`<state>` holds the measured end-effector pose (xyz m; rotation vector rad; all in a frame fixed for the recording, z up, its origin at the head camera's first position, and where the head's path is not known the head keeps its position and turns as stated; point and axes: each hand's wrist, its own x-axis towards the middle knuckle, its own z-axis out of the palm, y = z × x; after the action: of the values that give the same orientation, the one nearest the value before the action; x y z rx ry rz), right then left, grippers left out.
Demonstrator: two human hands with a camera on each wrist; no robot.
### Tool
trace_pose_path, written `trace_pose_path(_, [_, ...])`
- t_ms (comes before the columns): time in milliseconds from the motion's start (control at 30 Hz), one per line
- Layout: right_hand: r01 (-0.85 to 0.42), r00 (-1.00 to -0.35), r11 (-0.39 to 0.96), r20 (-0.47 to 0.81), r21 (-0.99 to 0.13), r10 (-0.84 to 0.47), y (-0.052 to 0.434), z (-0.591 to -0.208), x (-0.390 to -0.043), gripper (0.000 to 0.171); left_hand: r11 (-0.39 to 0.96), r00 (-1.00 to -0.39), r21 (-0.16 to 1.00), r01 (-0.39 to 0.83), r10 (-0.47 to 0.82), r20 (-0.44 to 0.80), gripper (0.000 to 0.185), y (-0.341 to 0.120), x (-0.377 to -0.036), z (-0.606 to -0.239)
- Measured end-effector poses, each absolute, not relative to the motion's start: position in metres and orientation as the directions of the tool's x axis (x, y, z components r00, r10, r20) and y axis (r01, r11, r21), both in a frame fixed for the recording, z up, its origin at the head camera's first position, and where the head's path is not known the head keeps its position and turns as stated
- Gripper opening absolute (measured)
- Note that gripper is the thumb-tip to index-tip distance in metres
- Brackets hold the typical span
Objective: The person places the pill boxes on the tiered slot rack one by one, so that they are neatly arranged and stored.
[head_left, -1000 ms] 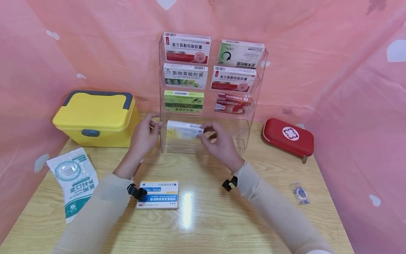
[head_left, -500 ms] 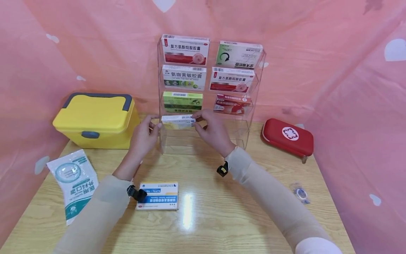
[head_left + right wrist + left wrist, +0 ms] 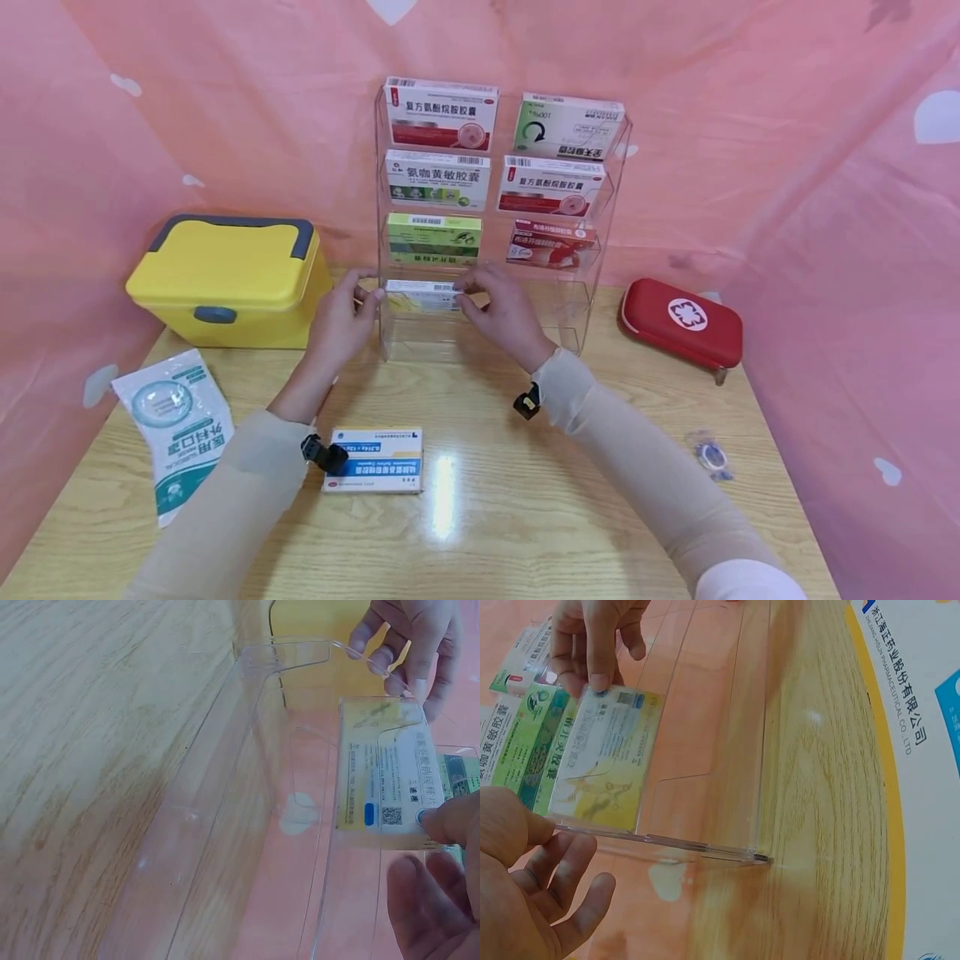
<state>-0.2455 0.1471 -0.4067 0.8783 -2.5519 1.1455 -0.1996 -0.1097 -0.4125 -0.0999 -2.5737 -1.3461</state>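
Note:
My right hand (image 3: 502, 312) pinches the right end of a white-and-yellow medicine box (image 3: 420, 302). This box sits in the left slot of the fourth row of a clear display rack (image 3: 427, 343), behind its transparent front lip. My left hand (image 3: 341, 321) grips the rack's left side edge with thumb and fingers. In the left wrist view, the right thumb lies on the printed face of the box (image 3: 604, 765). Just above, a green medicine box (image 3: 435, 239) stands in the third row, with a red medicine box (image 3: 551, 246) to its right.
Several more medicine boxes fill the upper rows. A yellow bin (image 3: 225, 279) with a lid stands left of the rack. A mask packet (image 3: 180, 433) and a blue-and-white medicine box (image 3: 382, 462) lie nearer. At right are a red zip case (image 3: 678, 325) and a small bagged roll (image 3: 710, 457).
My right hand has moved left with the white-and-yellow box, which has gone from in front of the rack down into the lower left slot. The left hand stays on the rack's edge.

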Motion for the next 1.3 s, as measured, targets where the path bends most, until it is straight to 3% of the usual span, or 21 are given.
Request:
trace_pose_path(233, [-0.638,-0.768,0.494,0.448,-0.59,-0.457,0.158,-0.412,-0.211,0.012,0.571,-0.975,0.807,0.151,-0.047,0.216,0.033,-0.109,-0.2,-0.412])
trace_pose_path(433, [-0.647,-0.727,0.455,0.316,-0.612,-0.609,0.16,-0.438,-0.145,0.013,0.579,-0.978,0.804,0.136,-0.051,0.202,0.033,-0.111,-0.2,-0.412])
trace_pose_path(667, [-0.606,-0.729,0.547,0.127,-0.577,-0.673,0.153,-0.467,-0.093,0.04,0.584,-0.977,0.799,0.143,-0.047,0.209,0.034,-0.11,-0.199,-0.41])
trace_pose_path(1000, [-0.582,-0.749,0.626,0.043,-0.519,-0.661,0.133,-0.473,-0.085,0.07,0.582,-0.978,0.803,0.132,-0.058,0.202,0.033,-0.109,-0.198,-0.411])
trace_pose_path(1300, [-0.624,-0.726,0.615,0.065,-0.483,-0.685,0.126,-0.474,-0.1,0.067,0.578,-0.976,0.804,0.137,-0.058,0.208,0.034,-0.109,-0.198,-0.411])
